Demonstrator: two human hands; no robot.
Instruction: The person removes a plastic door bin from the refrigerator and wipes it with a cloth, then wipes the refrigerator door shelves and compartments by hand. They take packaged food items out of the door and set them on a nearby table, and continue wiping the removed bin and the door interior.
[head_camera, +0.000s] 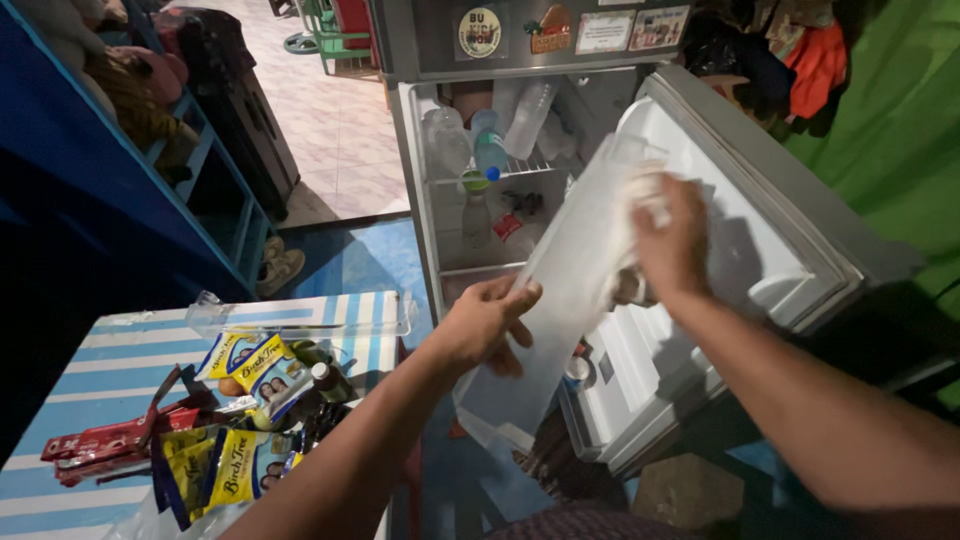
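Striped table (120, 350): yellow packets (245, 365), red packets (95, 445).

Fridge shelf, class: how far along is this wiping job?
Done: food packets lie out on the striped table. In hand: the left hand steadies the clear shelf while the right hand rubs it with a white cloth. Left: bottles remain inside the fridge.

A home kitchen corner is showing here: a refrigerator (600, 60) is standing open just beyond the grip, bottles (488, 150) sitting on its shelves. Left of the grip, a striped bench (120, 350) is carrying snack packets (250, 365). Clothes (815, 60) are hanging far right, shoes (278, 265) lying on the floor.
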